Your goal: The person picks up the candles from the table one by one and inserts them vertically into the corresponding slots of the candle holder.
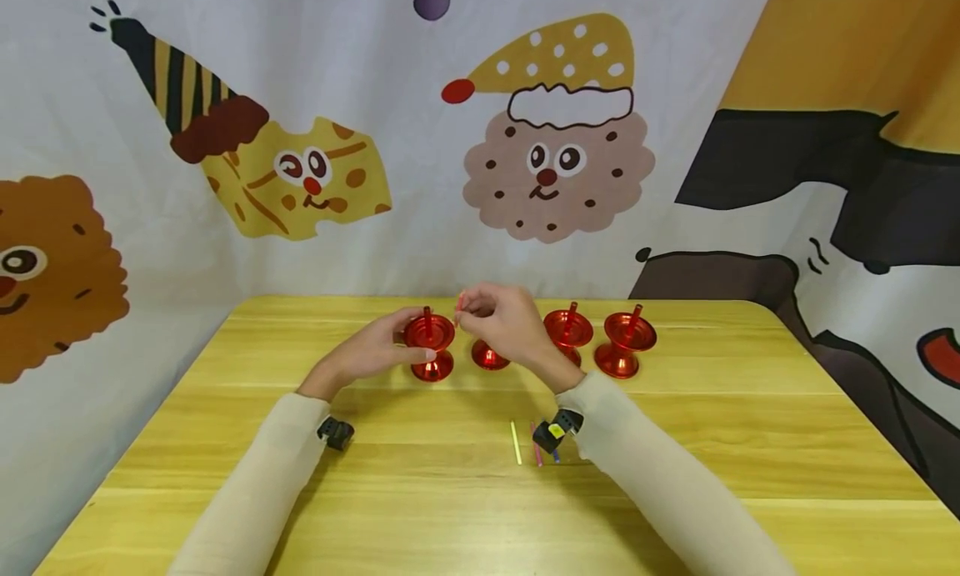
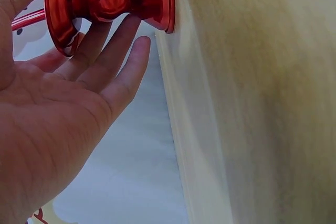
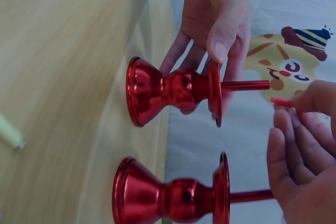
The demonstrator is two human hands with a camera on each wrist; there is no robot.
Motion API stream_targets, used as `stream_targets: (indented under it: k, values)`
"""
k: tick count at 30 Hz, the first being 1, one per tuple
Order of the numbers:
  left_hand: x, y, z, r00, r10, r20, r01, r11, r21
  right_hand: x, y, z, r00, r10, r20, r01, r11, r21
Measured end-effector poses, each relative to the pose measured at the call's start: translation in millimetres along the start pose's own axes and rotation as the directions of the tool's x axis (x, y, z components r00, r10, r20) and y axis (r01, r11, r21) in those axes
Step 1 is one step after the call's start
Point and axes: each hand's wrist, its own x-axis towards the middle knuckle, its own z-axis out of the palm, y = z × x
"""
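My left hand [image 1: 367,347] holds the leftmost shiny red candle holder [image 3: 184,88], its thumb at the dish rim and its fingers behind the stem. This holder stands upright on the table, and a narrow red tube [image 3: 245,85] rises from its dish. Between thumb and fingertips, my right hand [image 1: 504,322] pinches a thin pinkish-red candle [image 3: 282,102], mostly hidden by the fingers. The candle's visible end is near the tube's top, apart from it. Below the right hand stands a second red holder [image 1: 491,356], its upper part covered in the head view.
Two more red holders, one partly behind the right wrist [image 1: 567,328] and one at the far right [image 1: 628,334], stand in the row. Yellow [image 1: 516,443], pink [image 1: 536,447] and blue [image 1: 556,456] thin candles lie nearer on the wooden table [image 1: 420,509]. A printed cloth [image 1: 420,251] hangs behind.
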Motion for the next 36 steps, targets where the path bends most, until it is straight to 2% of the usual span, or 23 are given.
stream_targets:
  k: [3,9,17,23,30,36]
  values:
    - [0.8,1.1,-0.1,1.0,-0.003,-0.002,0.003,1.0,0.008,7.3,-1.2,5.7,0.999,-0.029,-0.044,0.029,1.0,0.002]
    - [1.7,1.0,-0.5,1.0,0.019,0.007,-0.019,1.0,0.006,18.5,-3.4,16.5,0.995,-0.068,-0.073,0.067,0.998,-0.018]
    - [2.6,0.4,-1.0,0.998,0.06,0.024,-0.06,0.998,-0.012,23.4,-8.4,28.0,0.988,-0.101,-0.119,0.098,0.995,-0.035]
    - [1.7,0.4,-1.0,0.998,0.06,0.033,-0.059,0.998,-0.03,24.2,-7.3,32.8,0.981,-0.156,-0.111,0.149,0.986,-0.075]
    - [1.1,-0.9,-1.0,0.997,0.064,0.041,-0.062,0.997,-0.042,25.3,-2.5,38.3,0.967,-0.243,-0.078,0.226,0.956,-0.188]
    - [1.3,-2.1,-1.7,0.997,0.064,0.042,-0.062,0.997,-0.038,25.8,-0.2,41.1,0.955,-0.286,-0.073,0.264,0.939,-0.218]
